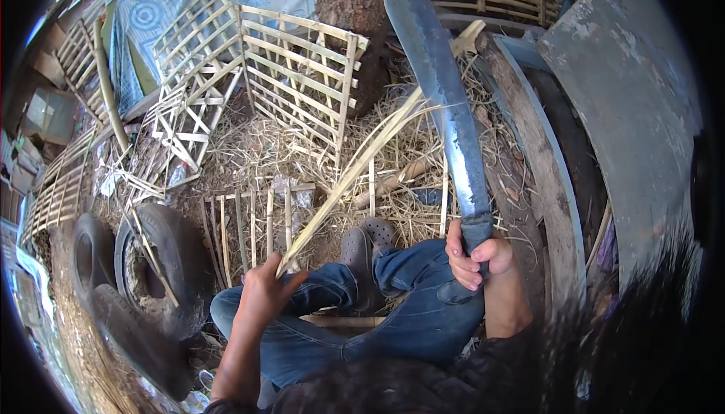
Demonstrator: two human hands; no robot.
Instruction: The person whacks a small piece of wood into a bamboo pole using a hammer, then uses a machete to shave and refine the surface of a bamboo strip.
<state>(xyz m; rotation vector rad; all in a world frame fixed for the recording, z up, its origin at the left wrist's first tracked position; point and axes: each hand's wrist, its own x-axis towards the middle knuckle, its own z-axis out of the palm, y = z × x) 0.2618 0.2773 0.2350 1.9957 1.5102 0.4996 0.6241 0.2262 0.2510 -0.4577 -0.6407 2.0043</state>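
Note:
My right hand (476,257) is wrapped round the dark handle of a large machete (458,131), whose wide blade points up and away from me. In my left hand (268,287) I grip the near end of a pale bamboo strip (340,189). The strip slants up to the right, and its far part passes behind the blade. Thin slivers peel away from the strip near the blade's edge. I sit with my legs in blue jeans (423,274) folded beneath both hands, and dark clogs (356,255) show at my feet.
Bamboo lattice panels (298,74) stand ahead, left of a tree trunk (355,6). Old tyres (170,263) lie at the left. Shavings (257,146) litter the ground. A timber plank (529,135) and a grey sheet (627,112) line the right side.

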